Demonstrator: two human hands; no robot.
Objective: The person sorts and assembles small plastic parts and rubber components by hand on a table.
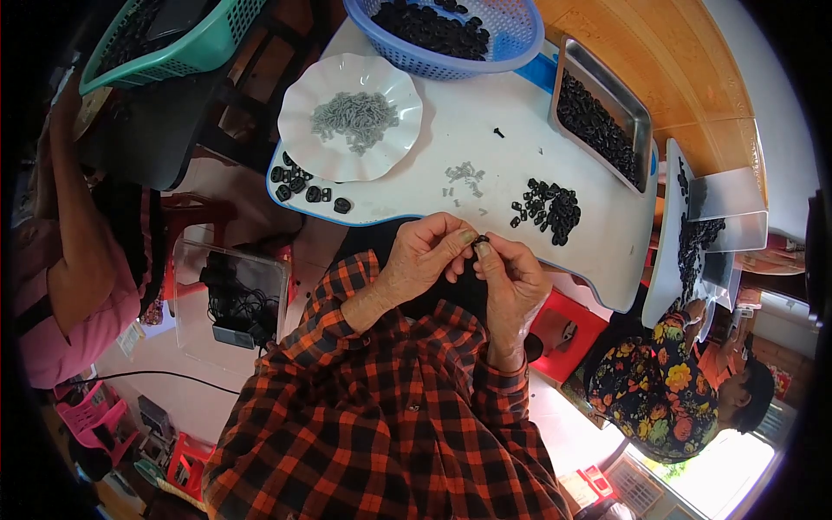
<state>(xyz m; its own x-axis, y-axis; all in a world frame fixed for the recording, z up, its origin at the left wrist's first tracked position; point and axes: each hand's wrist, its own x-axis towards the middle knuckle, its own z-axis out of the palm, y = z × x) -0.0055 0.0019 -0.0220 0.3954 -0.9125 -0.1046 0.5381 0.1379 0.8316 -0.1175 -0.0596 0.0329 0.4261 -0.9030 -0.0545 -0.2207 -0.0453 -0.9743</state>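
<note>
My left hand point(420, 257) and my right hand point(513, 282) meet over my lap at the table's near edge. Thumbs and fingertips of both are closed on a small black plastic part point(480, 240), mostly covered by the fingers. Just beyond them on the white table point(416, 186) lie a loose heap of black parts point(559, 211) and a scatter of small translucent grey pieces point(465, 176). A white scalloped plate point(299, 113) to the left holds a mound of similar grey pieces point(355, 120). Several rounder black pieces point(314, 193) sit at the plate's near side.
At the back stand a blue perforated basket point(416, 61) and a metal tray point(563, 65), both with black parts. One black piece point(498, 133) lies alone mid-table. Other people sit left and right. A red stool point(568, 334) and a clear bin with cables point(195, 303) flank me.
</note>
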